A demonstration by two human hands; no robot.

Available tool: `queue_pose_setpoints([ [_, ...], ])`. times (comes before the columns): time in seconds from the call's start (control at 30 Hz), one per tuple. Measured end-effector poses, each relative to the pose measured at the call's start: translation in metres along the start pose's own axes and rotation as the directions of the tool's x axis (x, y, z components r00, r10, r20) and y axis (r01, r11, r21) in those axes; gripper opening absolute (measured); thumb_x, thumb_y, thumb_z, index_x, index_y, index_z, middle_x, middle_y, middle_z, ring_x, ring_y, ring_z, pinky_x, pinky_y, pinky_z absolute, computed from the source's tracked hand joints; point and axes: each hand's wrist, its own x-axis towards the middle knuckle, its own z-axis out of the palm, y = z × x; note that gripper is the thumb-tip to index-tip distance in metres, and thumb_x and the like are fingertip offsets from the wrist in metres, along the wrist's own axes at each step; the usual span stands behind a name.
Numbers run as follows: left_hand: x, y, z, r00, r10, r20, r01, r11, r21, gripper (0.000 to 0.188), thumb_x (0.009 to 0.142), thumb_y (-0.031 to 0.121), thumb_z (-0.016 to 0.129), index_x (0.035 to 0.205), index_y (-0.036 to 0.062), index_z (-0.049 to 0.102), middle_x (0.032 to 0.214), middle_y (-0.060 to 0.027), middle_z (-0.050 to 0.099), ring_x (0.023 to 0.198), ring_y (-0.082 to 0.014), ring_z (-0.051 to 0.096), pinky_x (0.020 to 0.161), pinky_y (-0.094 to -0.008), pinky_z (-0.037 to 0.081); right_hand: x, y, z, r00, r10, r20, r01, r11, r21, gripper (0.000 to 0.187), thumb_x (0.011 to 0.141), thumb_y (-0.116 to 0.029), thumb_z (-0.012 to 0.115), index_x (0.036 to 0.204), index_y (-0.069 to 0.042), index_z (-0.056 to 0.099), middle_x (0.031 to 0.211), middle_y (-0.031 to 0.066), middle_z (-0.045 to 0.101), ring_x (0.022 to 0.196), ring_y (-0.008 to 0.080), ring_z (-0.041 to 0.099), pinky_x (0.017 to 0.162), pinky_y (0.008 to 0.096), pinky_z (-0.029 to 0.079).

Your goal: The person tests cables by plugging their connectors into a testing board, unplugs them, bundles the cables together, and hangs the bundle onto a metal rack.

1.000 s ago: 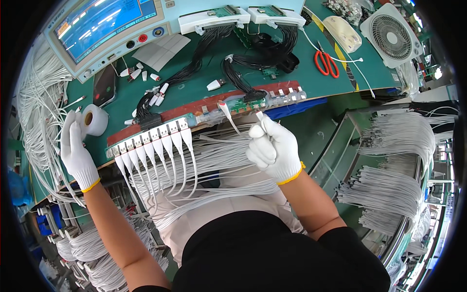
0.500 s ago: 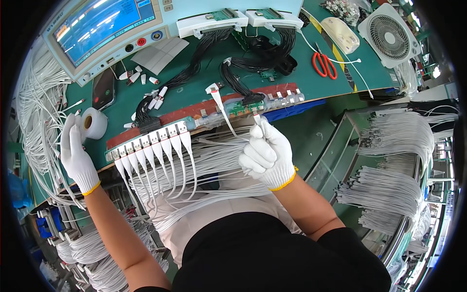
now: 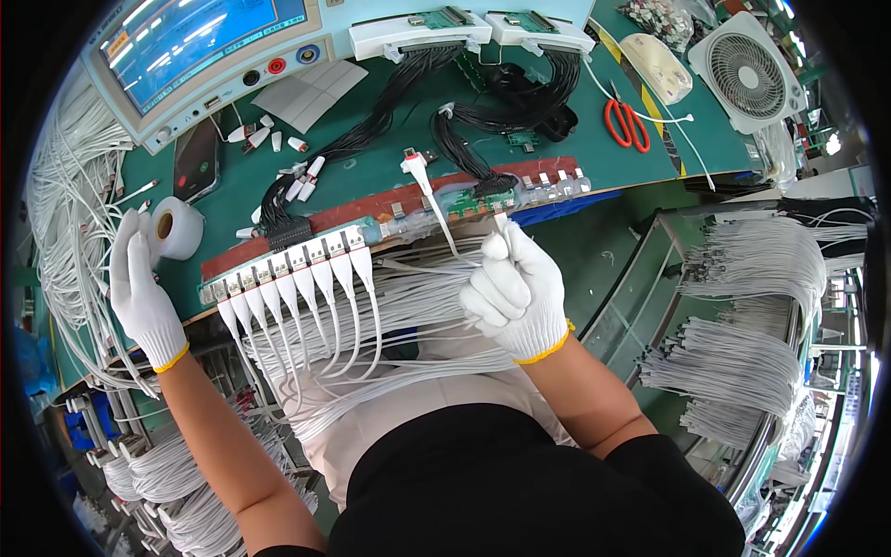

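In a white glove, my right hand (image 3: 512, 295) is closed in a pinch on a white cable, whose small plug (image 3: 501, 222) pokes up past the thumb and finger. It is just in front of the right part of a long test strip (image 3: 390, 226) with green circuit boards. Several white cable plugs (image 3: 297, 278) sit side by side in the strip's left part, their cables hanging down over the edge. Another white cable plug (image 3: 417, 169) rests across the strip's middle. My gloved left hand (image 3: 144, 292) is open, fingers stretched, beside a roll of clear tape (image 3: 178, 229), holding nothing.
A tester with a screen (image 3: 195, 46) stands at the back left, black wire bundles (image 3: 385, 102) nearby. Also on the green table are a phone (image 3: 197, 162), red-handled scissors (image 3: 627, 127) and a fan (image 3: 750, 74). White cables cover my lap; cable bundles (image 3: 742, 353) hang at right.
The table and its things have shifted slightly right in the picture. Both hands keep nearly the same pose, the right one still pinching the cable.
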Motion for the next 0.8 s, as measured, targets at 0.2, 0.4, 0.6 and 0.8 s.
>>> queue_pose_setpoints([
  [0.2,0.002,-0.003,-0.001,1.000,0.019,0.011,-0.019,1.000,0.020,0.035,0.095,0.016,0.048,0.123,-0.0027,0.058,0.118,-0.0116,0.063,0.109,-0.0170,0.057,0.098,-0.0298,0.041,0.007,-0.007,0.032,0.808,-0.380,-0.451,-0.058,0.709,-0.702,0.045,0.102,-0.033,0.036,0.089,0.000,0.063,0.044,-0.0034,0.033,0.036,0.0082,0.027,0.037,0.0261,0.024],
  [0.4,0.000,-0.007,-0.004,1.000,0.013,0.006,-0.013,1.000,0.002,0.035,0.096,0.016,0.048,0.124,-0.0029,0.058,0.118,-0.0121,0.063,0.109,-0.0176,0.057,0.098,-0.0300,0.041,-0.024,-0.055,0.034,0.826,-0.440,-0.351,-0.026,0.593,-0.805,0.042,0.099,-0.034,0.045,0.097,0.004,0.063,0.057,0.0023,0.052,0.046,0.0106,0.045,0.044,0.0242,0.034],
  [0.6,0.004,-0.006,-0.001,0.999,0.032,0.015,-0.032,0.999,-0.010,0.035,0.096,0.016,0.049,0.124,-0.0037,0.057,0.119,-0.0125,0.062,0.109,-0.0180,0.057,0.099,-0.0300,0.042,-0.018,-0.035,0.014,0.830,-0.356,-0.430,-0.054,0.715,-0.697,0.034,0.095,-0.026,0.050,0.099,0.005,0.064,0.064,0.0015,0.054,0.049,0.0101,0.046,0.045,0.0240,0.036],
  [0.8,0.004,-0.006,-0.002,1.000,-0.001,0.010,0.001,0.999,-0.038,0.035,0.095,0.015,0.049,0.123,-0.0039,0.057,0.119,-0.0126,0.062,0.110,-0.0176,0.057,0.099,-0.0300,0.042,0.011,-0.017,0.030,0.802,-0.390,-0.453,-0.169,0.580,-0.797,0.036,0.095,-0.027,0.053,0.091,0.007,0.064,0.052,0.0010,0.046,0.043,0.0089,0.039,0.041,0.0243,0.027],
])
